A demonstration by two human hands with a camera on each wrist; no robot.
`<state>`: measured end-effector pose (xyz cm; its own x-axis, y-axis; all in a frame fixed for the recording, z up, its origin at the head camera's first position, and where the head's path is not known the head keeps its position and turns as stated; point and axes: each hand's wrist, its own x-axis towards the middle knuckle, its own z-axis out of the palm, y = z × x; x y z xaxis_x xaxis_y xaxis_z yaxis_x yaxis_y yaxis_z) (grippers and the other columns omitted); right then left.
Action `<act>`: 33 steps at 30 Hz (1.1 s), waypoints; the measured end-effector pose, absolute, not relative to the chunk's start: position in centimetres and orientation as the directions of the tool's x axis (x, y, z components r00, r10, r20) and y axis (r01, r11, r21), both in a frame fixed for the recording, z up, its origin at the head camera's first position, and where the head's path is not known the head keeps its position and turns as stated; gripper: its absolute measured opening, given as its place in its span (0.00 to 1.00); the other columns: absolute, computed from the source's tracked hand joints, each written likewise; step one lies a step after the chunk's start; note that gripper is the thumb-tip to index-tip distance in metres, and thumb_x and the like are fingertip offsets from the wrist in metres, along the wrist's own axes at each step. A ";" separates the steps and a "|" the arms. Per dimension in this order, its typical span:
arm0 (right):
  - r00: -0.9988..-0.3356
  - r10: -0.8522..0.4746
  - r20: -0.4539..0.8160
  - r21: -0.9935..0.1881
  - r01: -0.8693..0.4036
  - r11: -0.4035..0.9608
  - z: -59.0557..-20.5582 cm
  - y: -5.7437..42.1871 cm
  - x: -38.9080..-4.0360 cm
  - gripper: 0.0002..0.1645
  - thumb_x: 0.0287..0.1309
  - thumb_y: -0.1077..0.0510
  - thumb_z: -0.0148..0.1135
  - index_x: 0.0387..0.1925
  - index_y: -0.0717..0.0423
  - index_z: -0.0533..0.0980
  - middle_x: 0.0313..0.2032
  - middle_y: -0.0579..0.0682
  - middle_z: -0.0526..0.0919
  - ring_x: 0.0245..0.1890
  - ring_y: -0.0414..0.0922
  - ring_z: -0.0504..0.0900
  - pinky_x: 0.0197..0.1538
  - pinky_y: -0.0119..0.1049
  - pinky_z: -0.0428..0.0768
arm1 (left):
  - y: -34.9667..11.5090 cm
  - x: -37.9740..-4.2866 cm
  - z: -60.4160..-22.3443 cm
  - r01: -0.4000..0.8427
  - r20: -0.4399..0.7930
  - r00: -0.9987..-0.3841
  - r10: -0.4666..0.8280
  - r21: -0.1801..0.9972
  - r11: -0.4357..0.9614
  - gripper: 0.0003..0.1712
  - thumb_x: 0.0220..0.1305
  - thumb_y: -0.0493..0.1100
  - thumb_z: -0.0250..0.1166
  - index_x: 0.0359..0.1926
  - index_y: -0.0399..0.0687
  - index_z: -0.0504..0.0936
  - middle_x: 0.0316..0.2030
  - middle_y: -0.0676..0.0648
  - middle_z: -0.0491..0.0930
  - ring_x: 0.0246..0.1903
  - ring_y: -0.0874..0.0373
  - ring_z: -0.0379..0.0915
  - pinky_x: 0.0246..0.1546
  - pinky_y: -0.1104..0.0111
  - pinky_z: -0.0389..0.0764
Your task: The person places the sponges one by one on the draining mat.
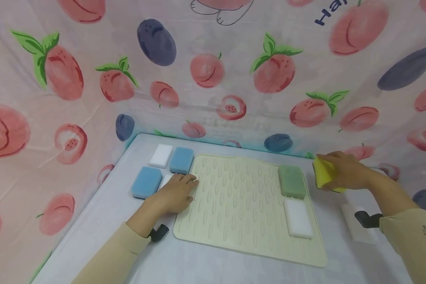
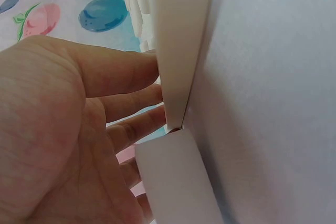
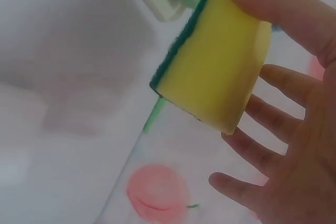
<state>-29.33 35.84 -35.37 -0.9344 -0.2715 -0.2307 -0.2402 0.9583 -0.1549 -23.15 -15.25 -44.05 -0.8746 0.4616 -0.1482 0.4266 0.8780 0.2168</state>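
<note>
My right hand (image 1: 348, 171) pinches a yellow sponge (image 3: 210, 61) between thumb and fingers, just beyond the right edge of the cream drying mat (image 1: 234, 197). A dark green scouring layer backs that sponge, and it is held up off the table. At the mat's left edge rests my left hand (image 1: 177, 193), its fingers loosely extended with the tips against the edge. A white sponge (image 2: 176, 177) lies beside those fingers, partly hidden under the hand in the head view. On the mat's right side, a green sponge (image 1: 292, 181) lies above a white sponge (image 1: 299, 217).
Left of the mat lie two blue sponges, one nearer (image 1: 146, 182) and one farther (image 1: 182, 159), and another white sponge (image 1: 161, 156). A further white block (image 1: 356, 223) lies below the right forearm. Fruit-patterned curtains (image 1: 213, 79) border the white table behind and at left.
</note>
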 end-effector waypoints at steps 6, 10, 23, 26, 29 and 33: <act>-0.933 -0.294 -0.207 -0.151 -0.266 0.952 -34.8 34.7 -29.0 0.67 0.43 0.36 0.82 0.78 0.56 0.61 0.67 0.69 0.66 0.58 0.67 0.67 0.52 0.66 0.82 | -15.3 -23.1 -44.1 0.426 -0.148 -0.875 0.462 0.219 0.878 0.32 0.75 0.44 0.61 0.75 0.38 0.68 0.75 0.41 0.64 0.74 0.39 0.58 0.80 0.47 0.53; -0.931 -0.307 -0.198 -0.156 -0.279 0.948 -34.5 33.8 -28.7 0.66 0.43 0.34 0.82 0.78 0.56 0.62 0.66 0.67 0.68 0.58 0.66 0.69 0.51 0.63 0.84 | -15.2 -23.1 -44.1 0.425 -0.148 -0.875 0.461 0.221 0.878 0.33 0.75 0.44 0.61 0.75 0.38 0.67 0.75 0.41 0.64 0.74 0.39 0.58 0.80 0.46 0.53; -0.921 -0.343 -0.183 -0.149 -0.319 0.936 -34.2 31.5 -28.8 0.65 0.44 0.32 0.80 0.78 0.54 0.63 0.67 0.65 0.69 0.60 0.65 0.67 0.52 0.63 0.83 | -15.2 -23.2 -44.0 0.413 -0.152 -0.880 0.450 0.222 0.883 0.33 0.75 0.44 0.62 0.76 0.39 0.67 0.76 0.41 0.64 0.74 0.39 0.57 0.80 0.46 0.52; -0.916 -0.356 -0.184 -0.149 -0.332 0.932 -34.3 30.8 -28.9 0.65 0.45 0.31 0.80 0.78 0.54 0.63 0.66 0.65 0.70 0.60 0.65 0.67 0.53 0.64 0.82 | -15.2 -23.1 -44.0 0.414 -0.157 -0.878 0.452 0.223 0.883 0.33 0.75 0.44 0.62 0.76 0.39 0.67 0.76 0.41 0.64 0.75 0.39 0.57 0.80 0.47 0.53; -0.913 -0.363 -0.185 -0.148 -0.339 0.929 -34.4 30.3 -28.8 0.65 0.45 0.31 0.79 0.78 0.53 0.63 0.67 0.65 0.70 0.60 0.65 0.67 0.54 0.65 0.81 | -15.1 -23.0 -44.0 0.420 -0.155 -0.876 0.457 0.221 0.880 0.33 0.75 0.44 0.62 0.76 0.39 0.68 0.76 0.40 0.64 0.75 0.39 0.58 0.80 0.47 0.54; -0.911 -0.370 -0.180 -0.153 -0.346 0.926 -34.3 29.5 -28.7 0.65 0.45 0.30 0.79 0.78 0.53 0.63 0.67 0.64 0.70 0.61 0.65 0.66 0.54 0.66 0.79 | -15.1 -23.1 -44.0 0.426 -0.147 -0.875 0.462 0.221 0.877 0.33 0.75 0.44 0.62 0.76 0.38 0.67 0.75 0.41 0.64 0.74 0.39 0.58 0.80 0.46 0.53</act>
